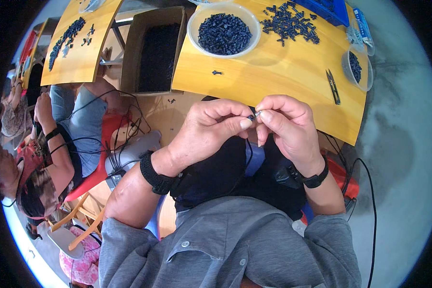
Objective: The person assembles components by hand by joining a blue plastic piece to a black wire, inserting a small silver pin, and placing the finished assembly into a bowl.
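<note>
Both hands are raised in front of my body, just off the near edge of the yellow table (283, 81). A small black part (251, 117) is pinched between the thumb and forefinger of my left hand (216, 122). My right hand (293, 127) meets it fingertip to fingertip, pinching a tiny shiny silver piece (258, 113); its exact kind is too small to tell. Whether the two pieces touch is hard to make out. On the table beyond my hands lies a single black part (217, 73), apart from a loose heap of similar parts (293, 23).
A round clear tub (192, 30) full of black pieces stands at the far edge. Thread snips (333, 87) lie at the right, near a small clear cup (346, 68) and a blue bin (329, 10). Left are a cardboard box (129, 57) and a seated person (53, 163). Cables hang nearby.
</note>
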